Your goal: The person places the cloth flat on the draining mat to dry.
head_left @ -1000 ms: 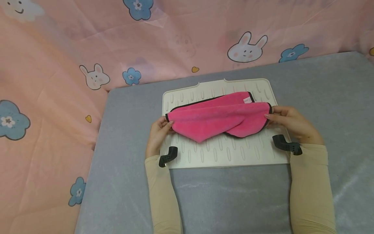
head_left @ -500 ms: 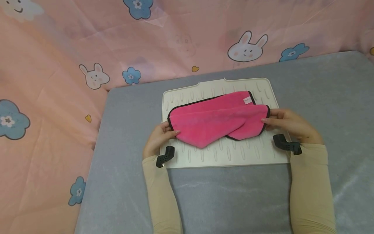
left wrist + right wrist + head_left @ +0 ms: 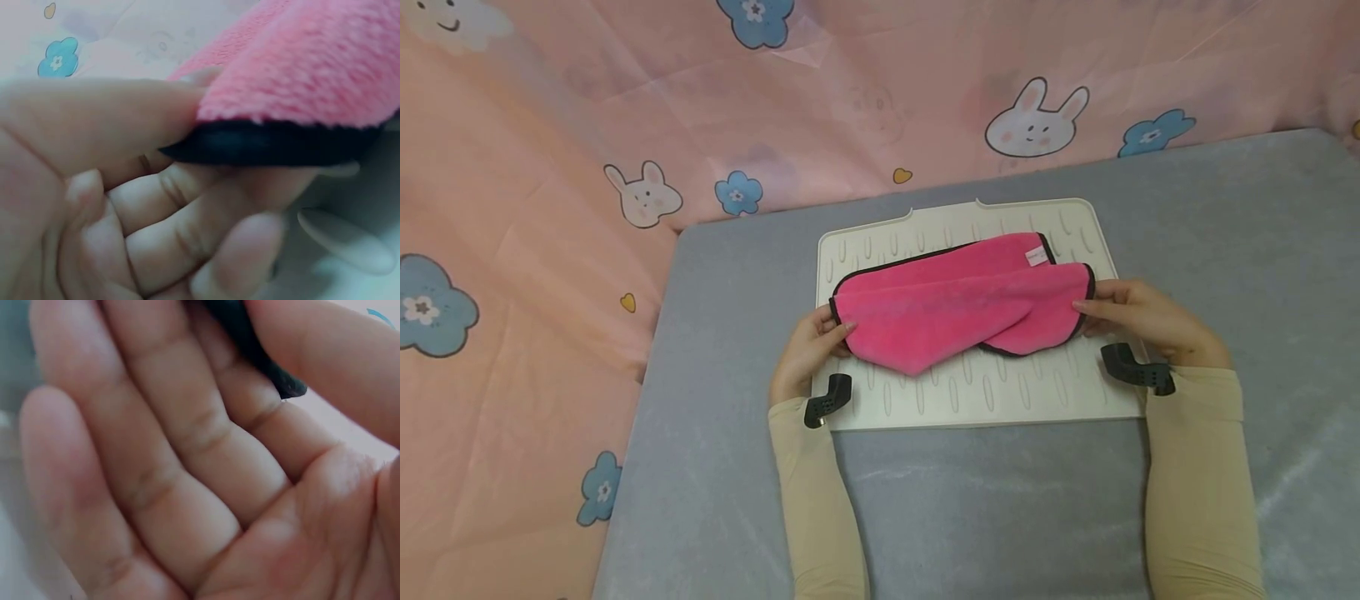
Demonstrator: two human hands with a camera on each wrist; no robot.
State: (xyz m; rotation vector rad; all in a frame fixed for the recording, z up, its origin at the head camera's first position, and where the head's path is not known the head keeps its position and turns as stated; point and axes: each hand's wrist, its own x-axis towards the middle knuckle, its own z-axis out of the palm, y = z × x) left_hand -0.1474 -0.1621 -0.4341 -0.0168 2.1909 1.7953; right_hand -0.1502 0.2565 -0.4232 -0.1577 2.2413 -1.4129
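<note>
A pink plush cloth [image 3: 925, 317] with black edging lies folded over the cream ribbed mat [image 3: 970, 400], its near flap hanging in a point toward the front. My left hand [image 3: 805, 350] pinches the cloth's left edge between thumb and fingers. In the left wrist view the black trim [image 3: 269, 144] runs between the thumb and the fingers beneath. At the other end my right hand [image 3: 1150, 321] pinches the right edge, thumb on top. The right wrist view shows a bit of black trim [image 3: 275, 375] under that thumb. A small white label [image 3: 1036, 256] shows on the back layer.
The mat lies on a grey velvety tabletop [image 3: 722, 333]. A pink curtain [image 3: 865, 100] with rabbits and flowers stands behind and to the left. Black camera mounts [image 3: 829, 400] sit at both wrists, over beige sleeves [image 3: 1198, 483].
Over the last second both hands shift slightly, the left one a little toward the front. The cloth's front flap now spreads a bit lower, and both ends stay pinched.
</note>
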